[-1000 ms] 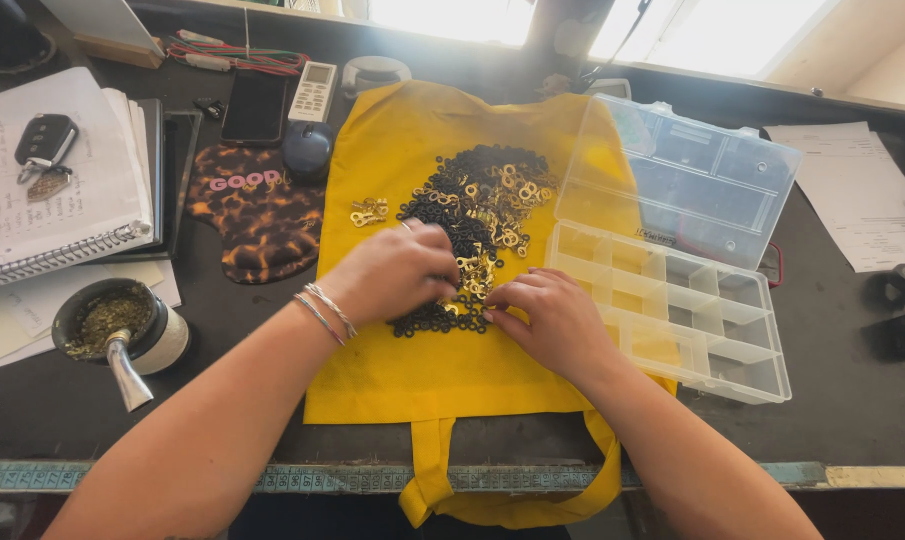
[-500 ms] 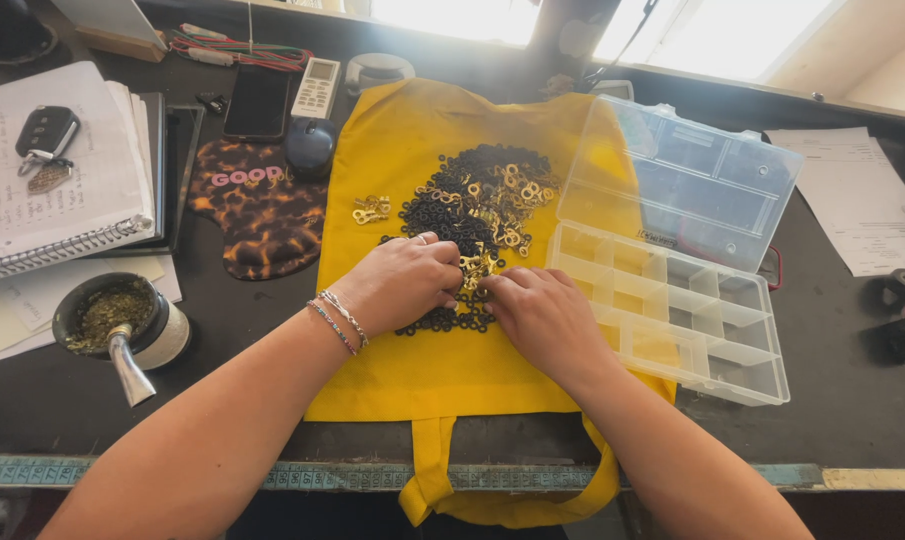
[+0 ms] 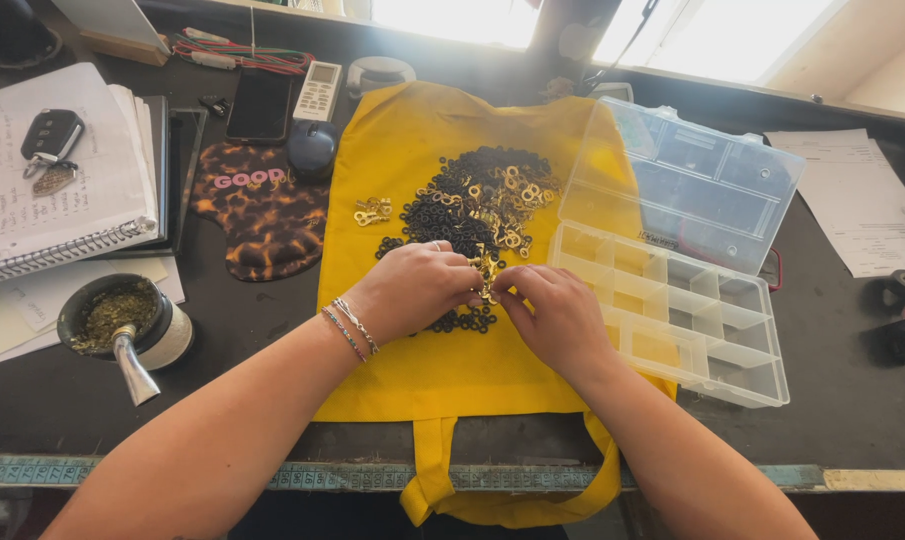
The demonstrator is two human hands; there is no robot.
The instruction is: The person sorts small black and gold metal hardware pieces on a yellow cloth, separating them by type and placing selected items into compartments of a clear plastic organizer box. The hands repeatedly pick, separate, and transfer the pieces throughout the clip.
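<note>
**Sorting of small rings on yellow cloth bag: early stage, organiser box empty**

Both hands meet at the near edge of a heap of small black rubber rings and gold metal rings (image 3: 477, 205), which lies on a flat yellow fabric tote bag (image 3: 412, 150) spread on the dark worktop (image 3: 852, 400). The left hand (image 3: 417, 290) is curled, fingers bent over the heap edge; the right hand (image 3: 557, 315) is likewise curled, and the fingertips of the two together pinch a few gold pieces (image 3: 487, 272) between them.

Progress, as judged: a small separate cluster of gold rings (image 3: 372, 211) lies apart to the left of the heap. The main heap remains mixed black and gold. The clear plastic compartment box (image 3: 672, 330), lid open, stands touching the bag's right side; its compartments appear empty. Most sorting is left.

Labels and signs: a leopard-print mouse pad with pink lettering (image 3: 262, 215) lies left of the bag. A spiral notebook with handwriting (image 3: 52, 200) carries a black car key (image 3: 50, 133). A printed white sheet (image 3: 862, 200) sits far right. A small label strip shows on the box hinge, too small to read.
</note>
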